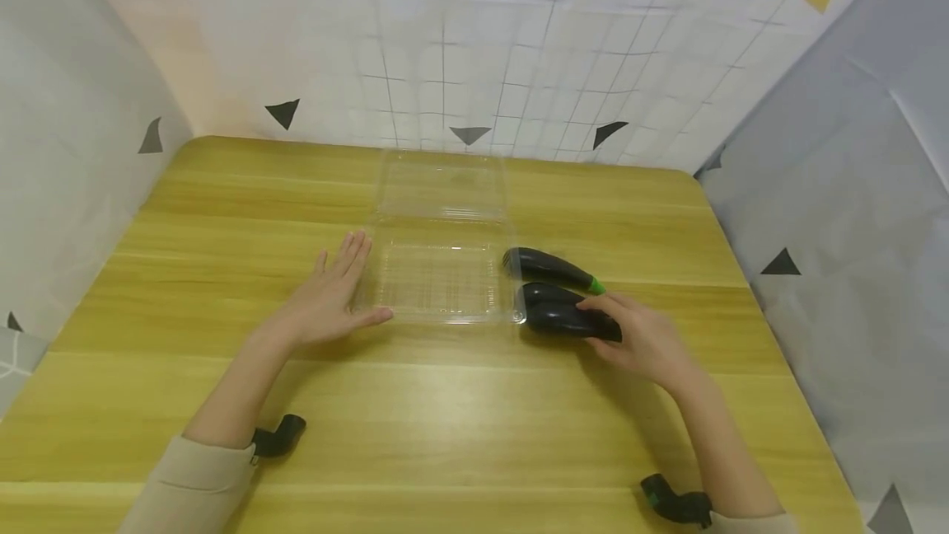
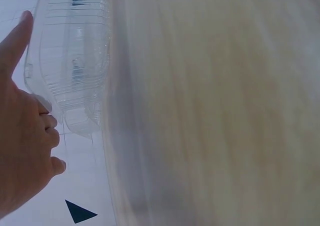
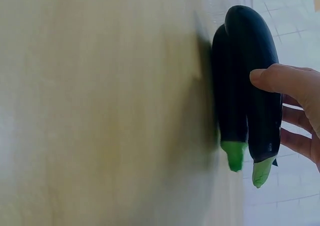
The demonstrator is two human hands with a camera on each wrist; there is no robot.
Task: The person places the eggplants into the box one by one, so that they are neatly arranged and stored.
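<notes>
A clear plastic clamshell box stands on the table, its lid laid back toward the wall. My left hand rests along the box's left side, fingers straight, the thumb at the near left corner. My right hand grips a dark eggplant between thumb and fingers, near its stem end. Close behind it is a second eggplant, with its green stem visible in the right wrist view. Farther back lies a third eggplant with a bright green stem. The eggplants' blunt ends reach the box's right edge.
The wooden table has rounded far corners. White sheeting with grid lines and dark triangles rises behind it, and grey sheeting stands at the right. A black camera mount sticks out from the left wrist, another from the right.
</notes>
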